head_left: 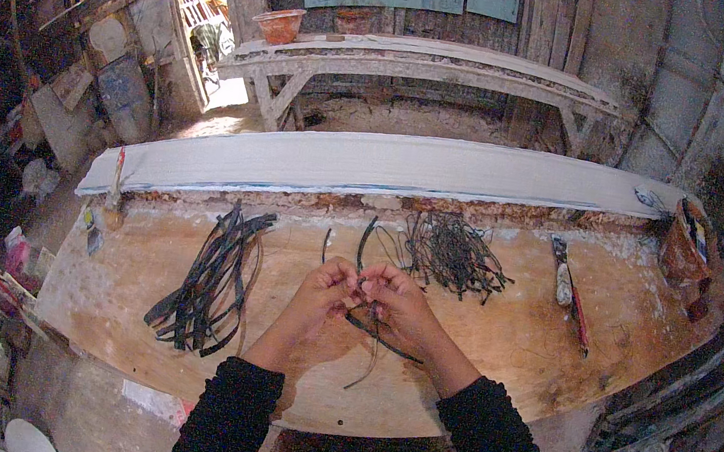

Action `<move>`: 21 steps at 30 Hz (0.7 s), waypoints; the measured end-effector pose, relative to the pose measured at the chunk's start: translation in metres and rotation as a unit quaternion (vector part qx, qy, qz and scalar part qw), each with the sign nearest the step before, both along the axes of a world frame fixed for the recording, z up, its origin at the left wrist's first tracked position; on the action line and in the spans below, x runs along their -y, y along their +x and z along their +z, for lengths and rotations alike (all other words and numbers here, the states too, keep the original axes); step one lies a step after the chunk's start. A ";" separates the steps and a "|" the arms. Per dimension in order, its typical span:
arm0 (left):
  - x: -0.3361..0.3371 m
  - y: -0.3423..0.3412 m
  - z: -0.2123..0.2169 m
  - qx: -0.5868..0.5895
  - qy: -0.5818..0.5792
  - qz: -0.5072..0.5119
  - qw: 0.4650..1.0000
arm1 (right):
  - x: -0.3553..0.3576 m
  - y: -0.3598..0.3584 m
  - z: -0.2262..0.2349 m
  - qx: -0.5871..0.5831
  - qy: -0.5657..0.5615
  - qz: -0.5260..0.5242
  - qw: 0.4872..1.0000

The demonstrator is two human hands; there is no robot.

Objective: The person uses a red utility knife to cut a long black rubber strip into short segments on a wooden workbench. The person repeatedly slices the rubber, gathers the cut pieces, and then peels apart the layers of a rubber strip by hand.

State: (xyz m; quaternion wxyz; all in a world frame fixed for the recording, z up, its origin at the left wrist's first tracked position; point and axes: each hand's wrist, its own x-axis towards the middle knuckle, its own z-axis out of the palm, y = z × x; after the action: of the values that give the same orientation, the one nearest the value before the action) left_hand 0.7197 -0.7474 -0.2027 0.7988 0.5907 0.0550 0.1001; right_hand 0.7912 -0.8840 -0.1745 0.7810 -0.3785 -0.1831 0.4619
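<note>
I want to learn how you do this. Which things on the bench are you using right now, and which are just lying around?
In use:
left hand and right hand, pinching one dark thin strip
bundle of dark flat strips
tangle of thin dark strands

Lying about:
long tool with a red handle
rusty tin of tools
long white board
orange basin

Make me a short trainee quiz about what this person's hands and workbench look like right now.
1. True or false: both hands meet at one dark strip above the workbench.
2. Which lies to the person's left? A) bundle of long dark strips B) tangle of thin strands C) a knife-like tool
3. Fill in: the long white plank lies along the ____ edge of the bench.

Key:
1. True: the left hand and right hand pinch the same dark strip over the workbench.
2. A: the bundle of long dark strips; the tangle of thin strands and knife-like tool lie right.
3. Far: the white plank.
</note>
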 end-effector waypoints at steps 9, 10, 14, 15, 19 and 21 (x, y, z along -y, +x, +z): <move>-0.008 0.002 0.001 -0.002 -0.029 0.084 0.996 | -0.009 0.004 -0.026 0.186 0.002 -0.048 0.981; -0.007 0.004 0.000 0.007 -0.026 0.086 0.996 | -0.008 0.005 -0.026 0.192 0.000 -0.054 0.980; -0.011 0.002 -0.002 0.012 -0.047 0.078 0.996 | -0.007 -0.001 -0.018 0.156 -0.005 -0.057 0.986; -0.010 0.002 -0.001 0.009 -0.066 0.065 0.996 | -0.003 -0.003 -0.013 0.137 -0.011 -0.059 0.989; -0.003 0.005 0.000 0.049 -0.049 0.051 0.996 | -0.004 -0.001 -0.013 0.115 -0.002 -0.111 0.987; 0.000 0.005 0.001 0.090 0.027 0.016 0.995 | -0.006 -0.002 -0.008 0.070 0.027 -0.147 0.986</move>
State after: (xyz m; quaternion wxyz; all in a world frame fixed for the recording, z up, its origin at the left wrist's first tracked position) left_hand 0.7250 -0.7476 -0.2019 0.7825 0.5997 -0.0107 0.1672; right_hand 0.7889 -0.8780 -0.1825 0.8355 -0.4117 -0.1921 0.3092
